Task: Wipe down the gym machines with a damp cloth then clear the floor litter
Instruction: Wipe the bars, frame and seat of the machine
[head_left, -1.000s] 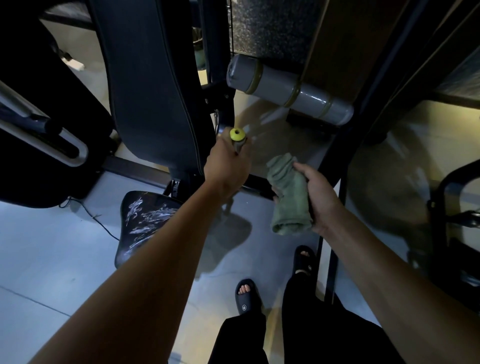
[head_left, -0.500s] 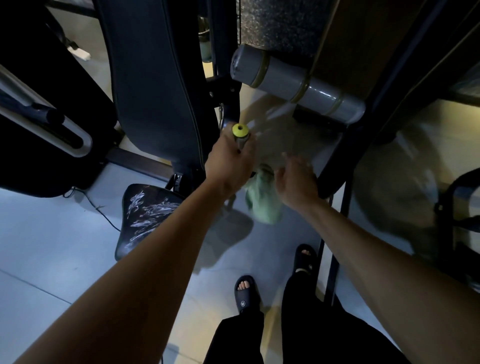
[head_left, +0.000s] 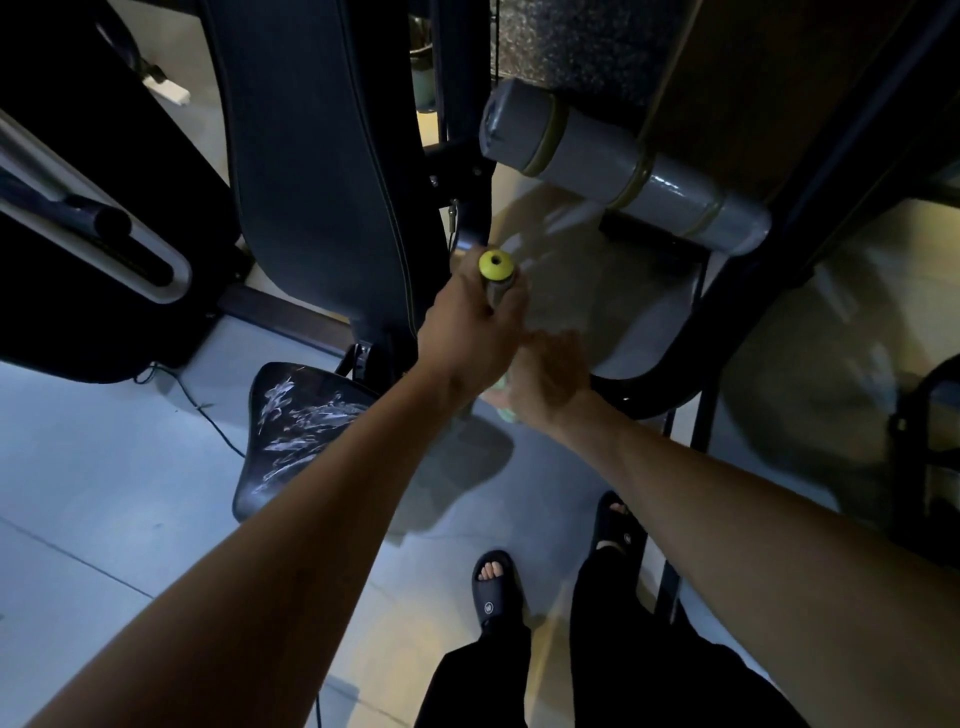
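- Fingers of left hand curled round grey handle with yellow-green end cap, long axis pointing away.
- Right hand blurred, grip unclear; pale green cloth just beneath, touching handle's near side.

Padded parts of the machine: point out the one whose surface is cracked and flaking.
The seat pad, low beside the left forearm, streaked with pale cracks. The tall backrest and the grey roller pad look intact.

- The right hand is motion-blurred; how its fingers lie cannot be told.
- The green cloth shows only as a sliver below those fingers, the rest hidden behind both hands.
- The handle is hidden inside the left hand below its yellow cap.
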